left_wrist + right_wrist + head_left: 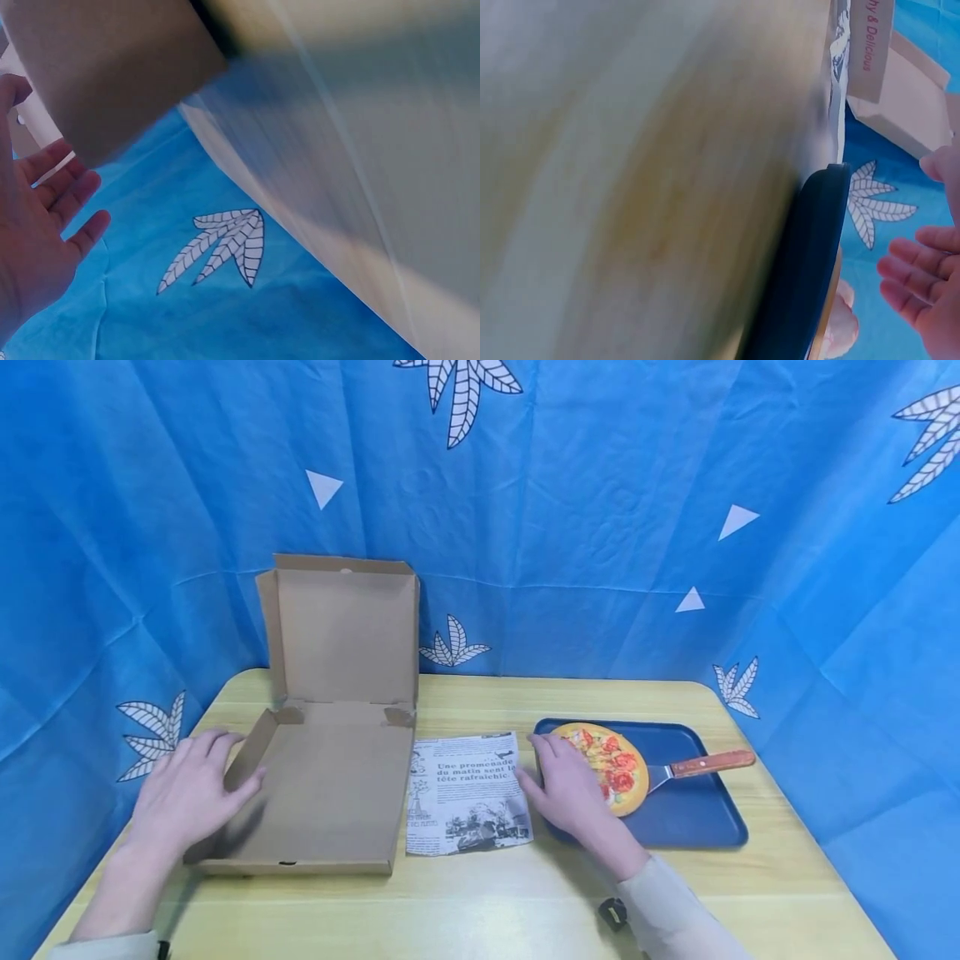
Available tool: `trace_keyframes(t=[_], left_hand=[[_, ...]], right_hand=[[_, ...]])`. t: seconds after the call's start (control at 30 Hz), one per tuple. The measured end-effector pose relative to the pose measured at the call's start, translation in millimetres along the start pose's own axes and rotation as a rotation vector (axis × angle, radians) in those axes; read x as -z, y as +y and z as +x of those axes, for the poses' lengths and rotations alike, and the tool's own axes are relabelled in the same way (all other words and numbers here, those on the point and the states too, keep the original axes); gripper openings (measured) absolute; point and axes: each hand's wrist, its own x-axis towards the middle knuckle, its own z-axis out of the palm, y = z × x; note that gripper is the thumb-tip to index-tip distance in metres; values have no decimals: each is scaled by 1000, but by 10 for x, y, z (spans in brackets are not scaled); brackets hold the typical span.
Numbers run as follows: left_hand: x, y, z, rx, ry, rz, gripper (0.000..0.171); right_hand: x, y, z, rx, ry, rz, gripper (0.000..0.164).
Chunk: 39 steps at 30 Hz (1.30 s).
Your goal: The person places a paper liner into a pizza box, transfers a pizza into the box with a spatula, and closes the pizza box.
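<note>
An open cardboard pizza box lies at the left with its lid upright at the back. My left hand hovers at the box's left wall, fingers spread and thumb reaching over the inside; in the left wrist view its fingers look loosely bent beside the cardboard. Printed newspaper-style paper lies flat right of the box. Between that paper and a toy-like pizza is my right hand, relaxed and holding nothing, above the left rim of the dark blue tray. Part of the pizza is hidden behind this hand.
A pizza server with a wooden handle has its metal blade at the pizza's right edge. Near my right wrist is a small black object. Blue leaf-patterned cloth hangs behind and beside the wooden table.
</note>
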Motion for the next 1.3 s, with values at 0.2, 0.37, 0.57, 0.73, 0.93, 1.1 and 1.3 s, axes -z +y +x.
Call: trace_keyframes(t=[0.2, 0.37, 0.57, 0.73, 0.93, 1.1, 1.3], left_hand=[[12, -99, -40, 12, -11, -3, 67], [3, -152, -73, 30, -30, -9, 64], [-12, -217, -102, 41, -45, 0, 63], [-26, -251, -83, 39, -66, 12, 63], [-39, -302, -68, 19, -98, 26, 60], [-62, -363, -81, 2, -142, 17, 57], [-94, -408, -105, -10, -198, 0, 54]], right_hand=[[-46, -58, 23, -13, -51, -29, 62], [-72, -89, 25, -14, -92, -58, 66], [-90, -121, 23, -36, -148, -72, 67], [-96, -139, 13, -46, -170, -64, 69], [-98, -156, 23, -19, -200, -83, 69], [-107, -179, 47, -18, -224, -107, 67], [-130, -209, 74, -39, -253, -105, 64]])
